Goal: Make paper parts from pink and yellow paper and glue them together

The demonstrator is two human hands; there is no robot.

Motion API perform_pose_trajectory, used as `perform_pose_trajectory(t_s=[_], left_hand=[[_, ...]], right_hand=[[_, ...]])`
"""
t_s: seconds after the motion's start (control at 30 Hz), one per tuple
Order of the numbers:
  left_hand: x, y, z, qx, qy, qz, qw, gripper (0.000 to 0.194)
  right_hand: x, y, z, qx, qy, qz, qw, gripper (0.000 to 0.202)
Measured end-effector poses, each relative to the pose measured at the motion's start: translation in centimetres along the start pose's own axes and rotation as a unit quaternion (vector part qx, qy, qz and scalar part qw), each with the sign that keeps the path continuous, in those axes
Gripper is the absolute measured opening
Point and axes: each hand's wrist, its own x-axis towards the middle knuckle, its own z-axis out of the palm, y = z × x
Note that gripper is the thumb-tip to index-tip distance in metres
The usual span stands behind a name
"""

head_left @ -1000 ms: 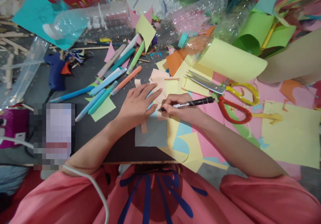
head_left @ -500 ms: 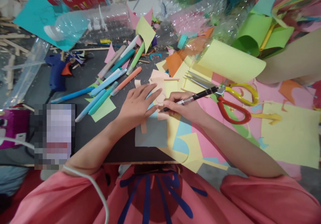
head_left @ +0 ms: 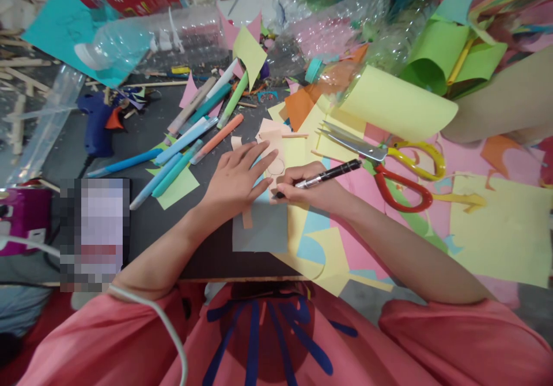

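Observation:
My left hand (head_left: 239,178) lies flat with fingers spread over the left part of a pale peach paper strip (head_left: 272,150). In my right hand (head_left: 309,184) is a black and silver pen (head_left: 330,174), its tip down on the lower part of that strip. A small round outline drawn in thin line shows on the paper above the pen tip. Under my hands lies a grey-blue sheet (head_left: 261,233). Scissors (head_left: 380,164) with red and yellow handles rest just right of the pen.
Several markers (head_left: 185,138) lie left of my hands, near a blue glue gun (head_left: 97,124) and a phone (head_left: 101,224). Plastic bottles (head_left: 173,37) fill the back. Coloured paper scraps (head_left: 345,207) cover the right side, by a rolled yellow sheet (head_left: 397,106). Another person's arm (head_left: 510,95) reaches in at right.
My right hand and the pen have shifted slightly left and down, uncovering more of the round outline. My left hand stays in place on the paper.

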Motion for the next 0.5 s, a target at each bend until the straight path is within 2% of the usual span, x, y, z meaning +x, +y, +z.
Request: perform_pose_trajectory(t_s=[0.1, 0.3, 0.5], left_hand=[[0.04, 0.08, -0.07, 0.005, -0.006, -0.002, 1.0, 0.053], [0.03, 0.1, -0.15, 0.001, -0.003, -0.002, 1.0, 0.053], [-0.02, -0.06, 0.02, 0.0, 0.003, 0.002, 1.0, 0.053]], right_hand=[[0.08, 0.12, -0.11, 0.036, -0.009, 0.003, 0.999, 0.037], [0.22, 0.36, -0.06, -0.021, 0.024, -0.027, 0.999, 0.034], [0.1, 0.01, -0.16, 0.009, -0.012, 0.006, 1.0, 0.037]])
